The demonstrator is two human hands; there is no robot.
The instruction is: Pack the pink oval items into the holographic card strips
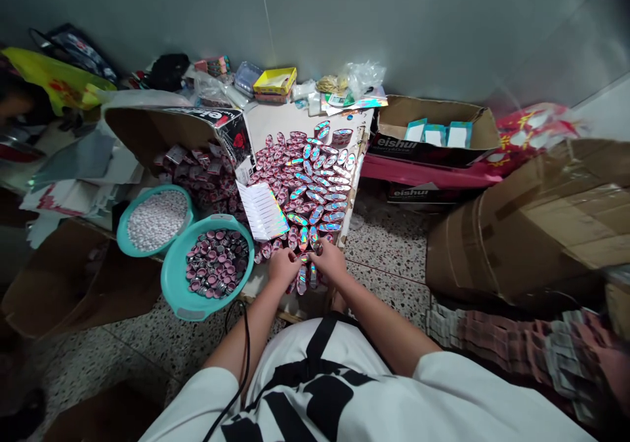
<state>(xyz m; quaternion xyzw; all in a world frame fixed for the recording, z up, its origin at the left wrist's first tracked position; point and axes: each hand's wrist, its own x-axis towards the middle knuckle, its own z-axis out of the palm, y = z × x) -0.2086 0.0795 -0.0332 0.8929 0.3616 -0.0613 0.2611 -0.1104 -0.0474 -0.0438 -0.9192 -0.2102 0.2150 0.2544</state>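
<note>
Holographic packets (315,199), small and glossy, look light, thin and slippery, best pinched by their short edges. Both the left hand (283,266) and right hand (327,260) close their fingertips on one at the near edge of the table (359,140), just right of the teal bowl of caps (209,265); the rest fan out toward the far side.

"eishui" on open carton (394,143) (white letters); repeated on box beneath (411,194)
</note>
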